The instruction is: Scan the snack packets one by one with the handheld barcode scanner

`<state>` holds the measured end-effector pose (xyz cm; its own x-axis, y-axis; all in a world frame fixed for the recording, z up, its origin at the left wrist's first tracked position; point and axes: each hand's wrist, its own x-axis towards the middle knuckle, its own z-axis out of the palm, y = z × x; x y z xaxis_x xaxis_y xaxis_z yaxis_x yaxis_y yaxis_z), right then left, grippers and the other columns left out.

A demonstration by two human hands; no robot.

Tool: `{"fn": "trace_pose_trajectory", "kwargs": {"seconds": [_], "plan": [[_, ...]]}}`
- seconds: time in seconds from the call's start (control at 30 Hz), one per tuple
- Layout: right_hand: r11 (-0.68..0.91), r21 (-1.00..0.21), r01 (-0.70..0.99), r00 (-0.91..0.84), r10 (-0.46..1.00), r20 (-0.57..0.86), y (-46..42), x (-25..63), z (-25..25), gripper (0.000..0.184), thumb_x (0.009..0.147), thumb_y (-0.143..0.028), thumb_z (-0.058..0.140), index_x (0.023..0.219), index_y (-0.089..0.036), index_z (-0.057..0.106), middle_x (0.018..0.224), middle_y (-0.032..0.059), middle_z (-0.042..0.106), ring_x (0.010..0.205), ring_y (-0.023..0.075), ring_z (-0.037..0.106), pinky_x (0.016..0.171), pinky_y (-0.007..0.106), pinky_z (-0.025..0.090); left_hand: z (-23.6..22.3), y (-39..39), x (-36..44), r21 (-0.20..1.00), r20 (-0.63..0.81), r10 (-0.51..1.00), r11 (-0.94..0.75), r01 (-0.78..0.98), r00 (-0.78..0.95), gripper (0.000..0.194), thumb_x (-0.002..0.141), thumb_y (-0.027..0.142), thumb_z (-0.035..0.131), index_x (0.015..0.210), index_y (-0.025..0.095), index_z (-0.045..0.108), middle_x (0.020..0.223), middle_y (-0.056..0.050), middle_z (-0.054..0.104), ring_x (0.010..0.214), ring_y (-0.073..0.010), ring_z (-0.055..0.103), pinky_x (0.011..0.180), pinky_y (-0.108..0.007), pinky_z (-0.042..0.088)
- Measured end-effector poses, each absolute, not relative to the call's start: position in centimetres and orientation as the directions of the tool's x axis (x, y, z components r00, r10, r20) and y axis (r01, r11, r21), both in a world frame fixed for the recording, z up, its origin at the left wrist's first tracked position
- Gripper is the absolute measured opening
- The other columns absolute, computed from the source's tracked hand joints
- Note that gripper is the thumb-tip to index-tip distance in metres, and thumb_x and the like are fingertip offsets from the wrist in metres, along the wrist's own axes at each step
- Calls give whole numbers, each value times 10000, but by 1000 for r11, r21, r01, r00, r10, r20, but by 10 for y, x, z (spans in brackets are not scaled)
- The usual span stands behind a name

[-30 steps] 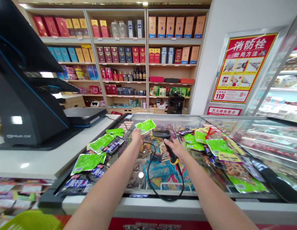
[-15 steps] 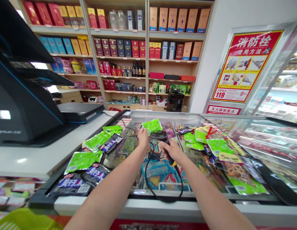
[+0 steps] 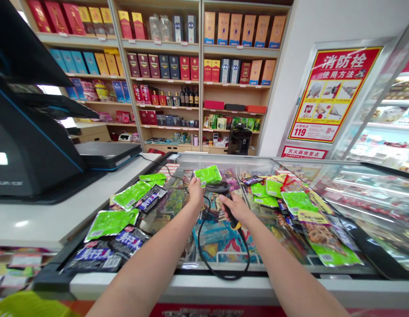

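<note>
Pinched in my left hand (image 3: 196, 191) is a bright green snack packet (image 3: 208, 175), held by its left end above the glass lid (image 3: 173, 215) of a chest freezer. My right hand (image 3: 236, 208) is wrapped round the handle of a black barcode scanner (image 3: 217, 187) with a yellow part low on the grip. The scanner's head is right beside the packet's lower edge; whether they touch I cannot tell. From the handle a black cable (image 3: 204, 259) loops down over the glass. Green and dark packets (image 3: 112, 223) lie at the left, and a mixed heap of packets (image 3: 298, 201) lies at the right.
At the left a white counter (image 3: 35, 224) bears a dark checkout terminal (image 3: 19, 145) and a flat scale (image 3: 108, 154). A yellow-green basket (image 3: 29, 304) stands low at the left. Behind the freezer are shelves of boxes (image 3: 163, 66); a red fire-hydrant poster (image 3: 336, 94) hangs at the right.
The left hand has brought the green packet right and closer to the scanner, which has shifted slightly left. During the last half second both hands stay nearly still.
</note>
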<state>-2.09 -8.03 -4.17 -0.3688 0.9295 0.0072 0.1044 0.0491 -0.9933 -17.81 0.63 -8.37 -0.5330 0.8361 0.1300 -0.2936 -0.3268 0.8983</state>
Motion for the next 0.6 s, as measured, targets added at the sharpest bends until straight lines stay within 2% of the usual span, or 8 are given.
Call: {"fn": "trace_pose_trajectory", "kwargs": {"seconds": [0.2, 0.33, 0.6], "plan": [[-5, -998, 63, -348, 937, -27, -78, -13, -37, 387, 739, -546, 616, 773, -198, 451, 530, -66, 530, 362, 71, 475, 353, 195, 418, -78, 4, -167, 859, 64, 867, -300, -414, -495, 229, 605, 335, 631, 749, 172, 560, 635, 37, 571, 549, -91, 501, 517, -196, 373], [0, -999, 35, -314, 949, -11, -81, 14, -25, 354, 764, -514, 617, 795, -200, 457, 533, -66, 527, 371, 76, 478, 356, 196, 410, -74, 6, -136, 858, 26, 913, -229, -459, -408, 224, 566, 302, 667, 713, 168, 564, 626, 32, 577, 550, -96, 506, 518, -204, 373], [-4, -999, 49, -35, 999, -6, -86, 105, -12, 295, 815, -445, 594, 746, -196, 453, 521, -56, 520, 362, 72, 462, 346, 192, 412, -70, 18, -24, 851, -27, 960, -125, -511, -280, 137, 644, 265, 631, 708, 174, 550, 625, 16, 586, 571, -125, 563, 593, -265, 449]]}}
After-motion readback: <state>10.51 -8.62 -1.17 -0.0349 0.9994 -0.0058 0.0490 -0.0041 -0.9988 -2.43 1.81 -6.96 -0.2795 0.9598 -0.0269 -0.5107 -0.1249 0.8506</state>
